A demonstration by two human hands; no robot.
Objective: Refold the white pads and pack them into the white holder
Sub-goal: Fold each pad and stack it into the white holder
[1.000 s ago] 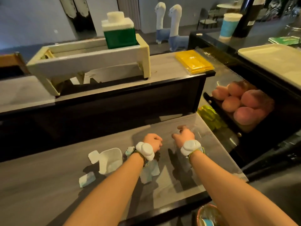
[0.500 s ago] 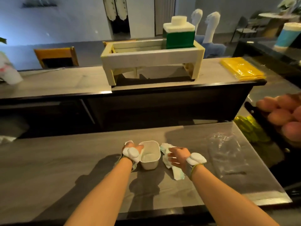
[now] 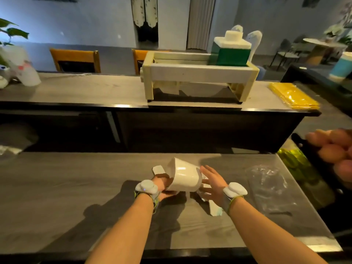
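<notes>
The white holder point(image 3: 183, 178), a small open tub, is tipped over with its mouth facing away from me. My left hand point(image 3: 163, 185) grips it from the left and underneath. My right hand point(image 3: 212, 180) hovers open just right of the holder, fingers spread, above crumpled white pads point(image 3: 215, 207) lying on the grey counter. Another white pad point(image 3: 159, 170) lies flat behind the left hand. Whether anything is inside the holder is hidden.
A clear plastic bag point(image 3: 266, 183) lies to the right on the counter point(image 3: 76, 197). Peaches point(image 3: 335, 149) and a green packet point(image 3: 293, 159) sit at the right edge. A raised shelf behind carries a cream rack point(image 3: 198, 77) and yellow packets point(image 3: 293, 96).
The holder stood upright between my hands; now my left hand has lifted and tipped it on its side. My right hand has opened and risen off the pads.
</notes>
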